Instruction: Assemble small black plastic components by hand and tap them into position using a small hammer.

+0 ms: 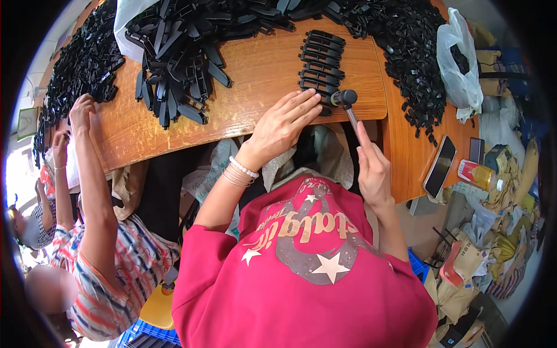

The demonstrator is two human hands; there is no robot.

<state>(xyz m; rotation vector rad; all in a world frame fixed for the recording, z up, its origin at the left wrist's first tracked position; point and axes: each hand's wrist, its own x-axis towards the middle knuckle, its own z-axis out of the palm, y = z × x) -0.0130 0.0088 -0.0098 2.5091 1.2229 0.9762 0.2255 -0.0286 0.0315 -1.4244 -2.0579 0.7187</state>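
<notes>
My left hand (282, 124), with bead bracelets on its wrist, lies flat on the near edge of the wooden table (261, 75). Its fingertips press on a black plastic part (326, 101) at the foot of a neat row of black plastic clips (321, 61). My right hand (371, 168) is closed around the handle of a small hammer. The black hammer head (347, 97) rests just right of my left fingertips, on that part.
Heaps of loose black clips (180, 52) cover the far side, with another pile (409, 40) at the right. A white plastic bag (459, 69), a phone (440, 166) and a can (477, 174) lie on the right table. A co-worker's hands (81, 110) reach the table at the left.
</notes>
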